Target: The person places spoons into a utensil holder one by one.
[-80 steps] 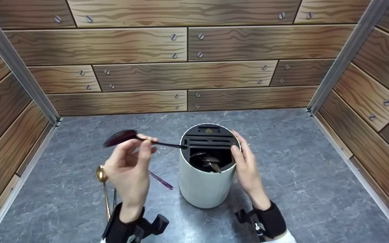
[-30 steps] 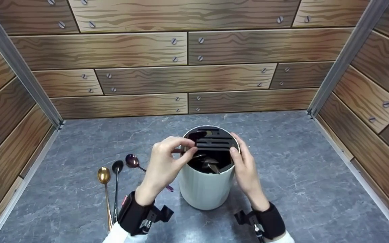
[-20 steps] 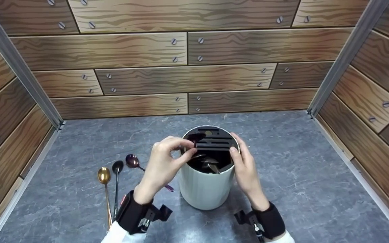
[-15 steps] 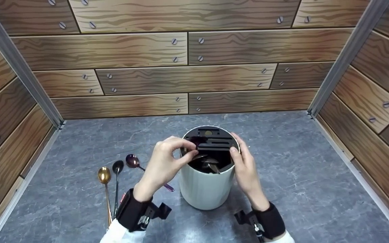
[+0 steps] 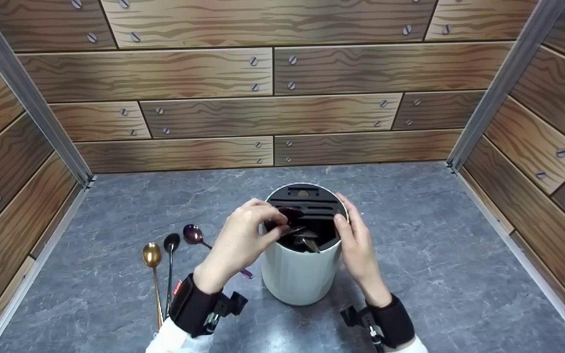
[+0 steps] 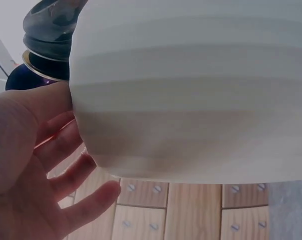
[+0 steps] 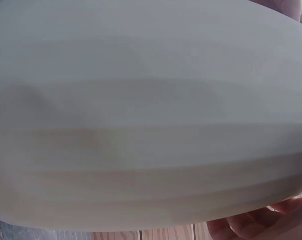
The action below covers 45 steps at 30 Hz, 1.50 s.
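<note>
Near the center of the head view, the left hand [image 5: 243, 238] pinches a dark purple spoon [image 5: 290, 214] between thumb and fingers over the left part of a canister's opening; the spoon's bowl shows just beyond the fingertips. The right hand [image 5: 357, 242] grips the white canister [image 5: 299, 279] by its right side, thumb over the rim and fingers around the outside. The canister stands upright in the lower center, fitted with a slotted black insert [image 5: 307, 194]. In the insert's larger front compartment, some metal cutlery [image 5: 306, 236] shows, too dark and overlapped to count.

At lower left, 3 spoons lie apart from the canister: a gold spoon [image 5: 151, 255], a black spoon [image 5: 171, 242] just beside it, and a purple spoon [image 5: 193, 234] whose handle passes behind the left hand. Both wrists wear black bands, the left 1 [image 5: 196, 304] above a white sleeve [image 5: 172, 338]. Around them spreads a gray marbled tabletop [image 5: 459, 269], with plank-patterned walls [image 5: 272, 113] filling the upper frame.
</note>
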{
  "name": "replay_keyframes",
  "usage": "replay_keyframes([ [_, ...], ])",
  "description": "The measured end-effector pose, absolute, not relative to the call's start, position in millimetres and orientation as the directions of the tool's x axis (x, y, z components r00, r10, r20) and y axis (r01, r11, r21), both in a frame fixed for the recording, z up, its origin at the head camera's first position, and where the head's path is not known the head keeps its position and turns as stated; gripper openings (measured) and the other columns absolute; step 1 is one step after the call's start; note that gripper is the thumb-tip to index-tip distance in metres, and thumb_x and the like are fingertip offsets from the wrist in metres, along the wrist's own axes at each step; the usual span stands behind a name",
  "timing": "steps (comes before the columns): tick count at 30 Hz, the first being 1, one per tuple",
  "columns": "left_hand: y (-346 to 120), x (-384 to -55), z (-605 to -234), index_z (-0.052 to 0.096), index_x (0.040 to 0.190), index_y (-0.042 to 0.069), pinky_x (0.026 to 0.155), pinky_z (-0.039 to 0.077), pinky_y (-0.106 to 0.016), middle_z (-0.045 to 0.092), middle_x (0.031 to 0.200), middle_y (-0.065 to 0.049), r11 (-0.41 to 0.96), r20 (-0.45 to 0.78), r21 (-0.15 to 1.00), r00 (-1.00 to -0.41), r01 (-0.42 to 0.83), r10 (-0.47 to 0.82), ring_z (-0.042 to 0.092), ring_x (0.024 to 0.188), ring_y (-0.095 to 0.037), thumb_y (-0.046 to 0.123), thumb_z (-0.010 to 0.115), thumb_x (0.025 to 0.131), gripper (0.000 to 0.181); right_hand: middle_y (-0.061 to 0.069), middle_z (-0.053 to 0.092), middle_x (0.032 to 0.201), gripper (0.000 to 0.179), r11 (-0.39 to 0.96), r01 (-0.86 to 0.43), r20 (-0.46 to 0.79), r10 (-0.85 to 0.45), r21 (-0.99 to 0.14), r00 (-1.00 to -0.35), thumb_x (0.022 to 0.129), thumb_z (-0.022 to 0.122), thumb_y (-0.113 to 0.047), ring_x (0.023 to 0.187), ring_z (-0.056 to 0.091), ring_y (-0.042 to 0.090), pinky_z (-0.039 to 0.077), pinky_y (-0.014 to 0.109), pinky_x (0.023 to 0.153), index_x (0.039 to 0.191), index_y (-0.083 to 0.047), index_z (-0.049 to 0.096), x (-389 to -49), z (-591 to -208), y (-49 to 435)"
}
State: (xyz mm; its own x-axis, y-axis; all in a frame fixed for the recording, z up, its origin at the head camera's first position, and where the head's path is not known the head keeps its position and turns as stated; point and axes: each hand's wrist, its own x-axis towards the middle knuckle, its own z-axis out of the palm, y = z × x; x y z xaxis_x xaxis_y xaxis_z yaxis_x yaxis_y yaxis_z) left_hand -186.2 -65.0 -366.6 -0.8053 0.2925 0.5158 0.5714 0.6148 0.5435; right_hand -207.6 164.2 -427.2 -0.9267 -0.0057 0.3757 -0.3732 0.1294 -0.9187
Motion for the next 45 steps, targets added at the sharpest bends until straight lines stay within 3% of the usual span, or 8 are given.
replay_keyframes([
  [12, -66.9, -189.3, -361.0, 0.081, 0.097, 0.017, 0.091, 0.06, -0.046, 0.077, 0.101, -0.001, 0.65, 0.408, 0.525, -0.833, 0.549, 0.374, 0.064, 0.111, -0.02, 0.014, 0.074, 0.096, 0.008, 0.027, 0.048, 0.16, 0.048, 0.135, -0.38, 0.383, 0.0, -0.915, -0.924, 0.11, 0.041, -0.009, 0.132, 0.049, -0.016, 0.037, 0.007, 0.116, 0.156, 0.007, 0.042, -207.6, -427.1, 163.1],
  [17, -67.3, -189.5, -360.3, 0.082, 0.101, 0.019, 0.085, 0.06, -0.041, 0.077, 0.1, 0.003, 0.66, 0.381, 0.499, -0.826, 0.562, 0.415, 0.061, 0.113, -0.019, 0.02, 0.071, 0.099, 0.011, 0.028, 0.048, 0.16, 0.048, 0.131, -0.384, 0.387, -0.002, -0.914, -0.922, 0.11, 0.041, -0.008, 0.132, 0.049, -0.016, 0.037, 0.007, 0.116, 0.156, 0.008, 0.041, -207.9, -427.1, 163.1],
  [23, -68.0, -188.0, -360.9, 0.082, 0.101, 0.021, 0.09, 0.059, -0.04, 0.077, 0.097, 0.004, 0.646, 0.379, 0.518, -0.827, 0.561, 0.415, 0.06, 0.115, -0.018, 0.024, 0.072, 0.1, 0.011, 0.025, 0.05, 0.16, 0.048, 0.147, -0.375, 0.379, -0.003, -0.915, -0.926, 0.111, 0.042, -0.01, 0.132, 0.05, -0.016, 0.037, 0.007, 0.116, 0.156, 0.005, 0.042, -207.3, -426.9, 163.7],
  [29, -68.0, -184.7, -366.4, 0.082, 0.104, 0.016, 0.098, 0.056, -0.04, 0.078, 0.103, 0.0, 0.584, 0.462, 0.568, -0.812, 0.579, 0.356, 0.065, 0.112, -0.019, 0.017, 0.075, 0.097, 0.01, 0.025, 0.051, 0.159, 0.048, 0.153, -0.369, 0.373, -0.008, -0.917, -0.928, 0.111, 0.041, -0.011, 0.131, 0.051, -0.015, 0.038, 0.007, 0.115, 0.157, 0.004, 0.042, -206.5, -427.0, 165.0],
  [37, -79.0, -175.8, -376.5, 0.078, 0.119, 0.015, 0.106, 0.058, -0.037, 0.08, 0.119, -0.001, 0.538, 0.589, 0.585, -0.774, 0.607, 0.233, 0.073, 0.117, -0.019, 0.016, 0.076, 0.096, 0.023, 0.027, 0.049, 0.159, 0.048, 0.138, -0.382, 0.385, -0.008, -0.914, -0.923, 0.111, 0.041, -0.009, 0.131, 0.05, -0.016, 0.038, 0.007, 0.116, 0.156, 0.007, 0.041, -207.8, -427.2, 165.0],
  [45, -105.6, -174.9, -397.2, 0.078, 0.12, 0.011, 0.099, 0.061, -0.044, 0.08, 0.117, -0.003, 0.566, 0.585, 0.668, -0.811, 0.483, 0.0, 0.075, 0.111, -0.021, 0.017, 0.075, 0.097, 0.023, 0.028, 0.049, 0.159, 0.048, 0.128, -0.387, 0.388, -0.013, -0.913, -0.921, 0.111, 0.04, -0.009, 0.131, 0.051, -0.016, 0.038, 0.007, 0.116, 0.156, 0.008, 0.04, -208.3, -427.7, 164.4],
])
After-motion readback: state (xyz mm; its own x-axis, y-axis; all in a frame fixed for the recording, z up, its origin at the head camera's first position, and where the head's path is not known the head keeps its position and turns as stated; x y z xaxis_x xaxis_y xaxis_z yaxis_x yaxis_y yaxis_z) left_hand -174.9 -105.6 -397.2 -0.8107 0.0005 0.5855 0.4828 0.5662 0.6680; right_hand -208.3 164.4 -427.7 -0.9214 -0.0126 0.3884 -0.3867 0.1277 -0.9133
